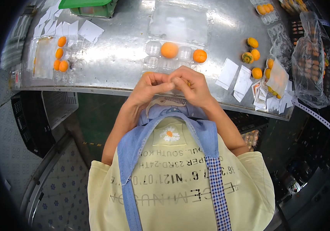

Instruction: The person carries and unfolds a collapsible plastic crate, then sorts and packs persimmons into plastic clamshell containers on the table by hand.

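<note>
My left hand (149, 87) and my right hand (191, 85) meet at the fingertips over the table's near edge, both closed in a pinch. What they pinch is hidden by the fingers; a small orange patch shows beside my right thumb. Just beyond them lies an open clear plastic fruit tray (185, 52) with round cups, its lid (178, 24) folded back. Two orange fruits sit in its cups, a larger one (169, 50) and a smaller one (199, 56). Another bit of orange peeks out behind my left hand.
On the left is another clear tray (72, 57) with several orange fruits. Loose persimmons (247, 57) lie on the right, near white paper slips (227, 73) and a filled pack (276, 79). A green container (90, 7) stands at the back. Clear plastic trays (311, 61) are stacked far right.
</note>
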